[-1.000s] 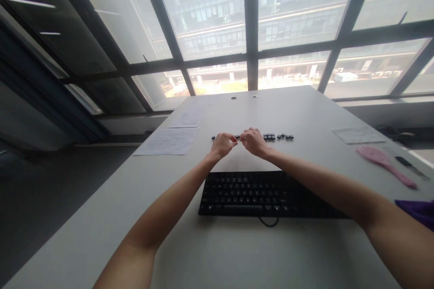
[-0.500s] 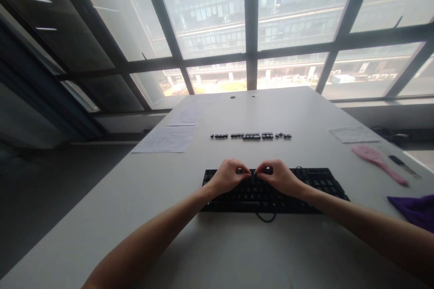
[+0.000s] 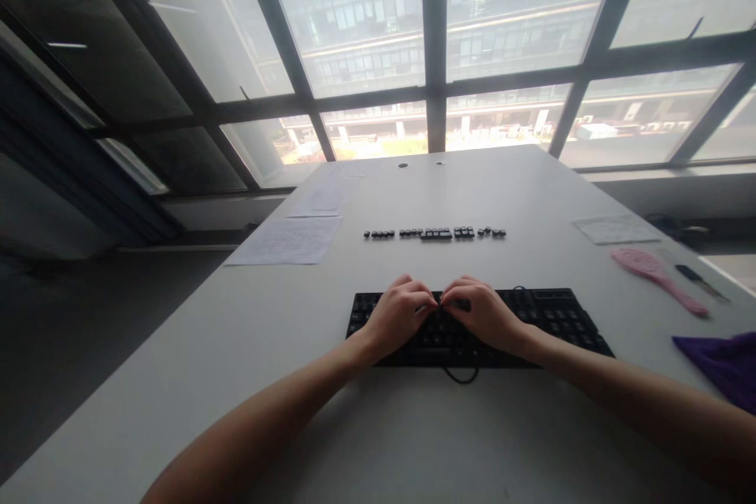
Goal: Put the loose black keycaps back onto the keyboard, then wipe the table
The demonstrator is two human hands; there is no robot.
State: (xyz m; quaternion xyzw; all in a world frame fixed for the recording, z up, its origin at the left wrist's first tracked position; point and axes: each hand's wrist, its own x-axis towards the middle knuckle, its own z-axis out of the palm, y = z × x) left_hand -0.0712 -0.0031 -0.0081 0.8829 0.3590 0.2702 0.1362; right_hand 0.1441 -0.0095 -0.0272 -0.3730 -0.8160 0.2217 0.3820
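Note:
A black keyboard (image 3: pixel 561 321) lies flat on the white table, with a loop of its cable (image 3: pixel 464 379) showing at the front edge. Both hands are over its upper middle keys. My left hand (image 3: pixel 400 312) has thumb and forefinger pinched together at the key rows. Close beside it, my right hand (image 3: pixel 481 315) makes a matching pinch, the two sets of fingertips almost meeting. Whatever sits between the fingertips is dark and too small to make out. Beyond the keyboard, several loose black keycaps (image 3: pixel 437 235) stand in a broken row.
Sheets of paper (image 3: pixel 287 241) lie on the left side. To the right are a pink hairbrush (image 3: pixel 655 277), a dark-handled tool (image 3: pixel 700 282), a clear plastic bag (image 3: pixel 614 230) and a purple cloth (image 3: pixel 724 366). Large windows (image 3: pixel 366 16) rise behind the table.
The gaps between thumb and forefinger have narrowed on both hands, while the fingertips stay at the same keys. The view has shifted slightly. The loose keycaps lie as before.

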